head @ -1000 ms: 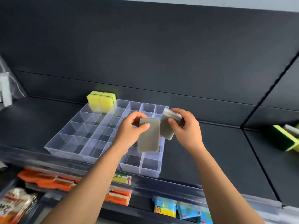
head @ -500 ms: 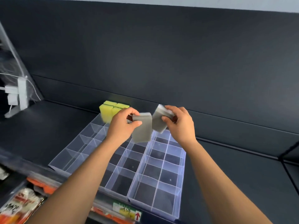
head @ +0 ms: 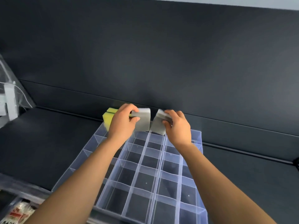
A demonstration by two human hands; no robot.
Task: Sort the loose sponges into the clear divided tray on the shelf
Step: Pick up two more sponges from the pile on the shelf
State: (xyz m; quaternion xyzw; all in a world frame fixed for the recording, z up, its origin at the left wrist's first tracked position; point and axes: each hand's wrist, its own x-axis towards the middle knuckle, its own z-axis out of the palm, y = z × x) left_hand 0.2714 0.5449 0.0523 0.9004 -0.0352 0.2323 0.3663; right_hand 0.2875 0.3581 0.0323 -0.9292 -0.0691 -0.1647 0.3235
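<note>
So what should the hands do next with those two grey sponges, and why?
Probably lower the left grey sponge, gripped upright by the left hand, into the far-row compartment just below it. It hovers over the back row of the clear tray, right beside the yellow sponges standing there, and the cells under it look free. The right hand holds the right grey sponge for afterwards.

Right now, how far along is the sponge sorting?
Done: two yellow sponges stand at the far left corner of the tray. In hand: the left hand grips a grey sponge, the right hand a second grey sponge, both above the back row. Left: both need setting down; the other compartments in view hold nothing.
</note>
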